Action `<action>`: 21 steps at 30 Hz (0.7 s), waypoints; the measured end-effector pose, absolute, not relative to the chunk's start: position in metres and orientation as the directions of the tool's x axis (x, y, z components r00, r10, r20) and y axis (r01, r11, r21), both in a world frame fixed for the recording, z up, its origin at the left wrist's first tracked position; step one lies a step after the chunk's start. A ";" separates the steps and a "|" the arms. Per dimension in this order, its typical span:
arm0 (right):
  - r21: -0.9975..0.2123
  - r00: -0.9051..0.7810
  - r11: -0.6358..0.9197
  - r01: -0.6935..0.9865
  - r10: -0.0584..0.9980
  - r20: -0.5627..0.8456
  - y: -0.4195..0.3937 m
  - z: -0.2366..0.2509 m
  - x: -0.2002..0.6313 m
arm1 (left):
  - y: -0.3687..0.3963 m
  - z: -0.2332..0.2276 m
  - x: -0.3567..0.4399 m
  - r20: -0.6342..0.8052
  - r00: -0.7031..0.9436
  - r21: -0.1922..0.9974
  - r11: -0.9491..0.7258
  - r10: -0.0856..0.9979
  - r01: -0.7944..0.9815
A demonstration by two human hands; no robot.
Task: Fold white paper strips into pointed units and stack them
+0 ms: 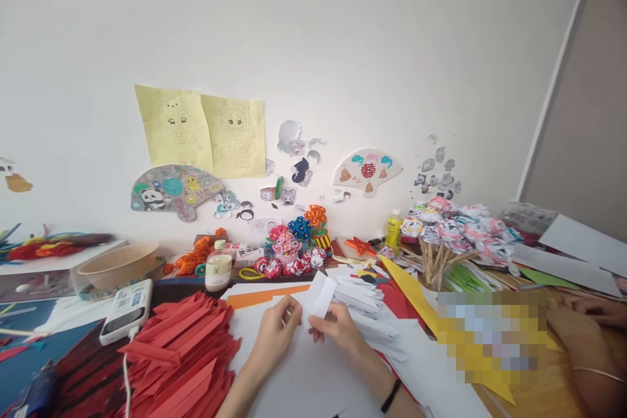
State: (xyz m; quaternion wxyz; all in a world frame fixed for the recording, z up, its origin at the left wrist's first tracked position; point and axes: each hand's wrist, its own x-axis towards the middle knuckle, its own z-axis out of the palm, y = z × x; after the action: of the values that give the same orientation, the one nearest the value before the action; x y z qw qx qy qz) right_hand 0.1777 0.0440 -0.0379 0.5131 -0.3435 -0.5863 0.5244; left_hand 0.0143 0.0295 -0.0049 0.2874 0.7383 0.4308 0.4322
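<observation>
the broad white sheet [289,392] lies flat beneath both hands. the heap of red paper strips [181,353] lies to the left of the left hand, well apart from its fingers. the smaller heap of white folded strips [365,300] sits just beyond and to the right of the right hand.

the left hand [279,323] is curled, thumb and fingertips close together at the left edge of the piece in work; whether they grip it cannot be told. the right hand [340,326] is narrowed, pinching that piece, thumb laid over its near end.

the white paper strip [322,294] stands between the two hands, ahead of the right thumb and to the right of the left fingertips. its long axis runs away from the hands, leaning right at the far end. the right hand appears nearer, overlapping it.
</observation>
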 end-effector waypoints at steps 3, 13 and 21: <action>-0.973 -0.263 0.202 -0.112 0.938 0.225 0.043 -0.038 0.176 | 0.029 -0.003 0.012 0.412 0.245 0.796 -0.477 0.878 0.373; -0.969 -0.080 0.214 -0.126 0.971 0.225 0.039 -0.030 0.182 | 0.024 -0.005 0.018 0.409 0.264 0.722 -0.487 0.874 0.492; -0.951 -0.265 0.300 -0.077 0.913 0.310 0.037 -0.032 0.176 | 0.022 -0.003 0.017 0.562 0.100 0.624 -0.500 0.821 0.601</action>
State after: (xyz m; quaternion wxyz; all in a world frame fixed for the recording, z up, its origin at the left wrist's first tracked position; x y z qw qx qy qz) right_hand 0.1757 0.0374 -0.0325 0.5065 -0.3331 -0.6273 0.4889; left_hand 0.0172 0.0221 -0.0034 0.1188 0.7320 0.4857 0.4628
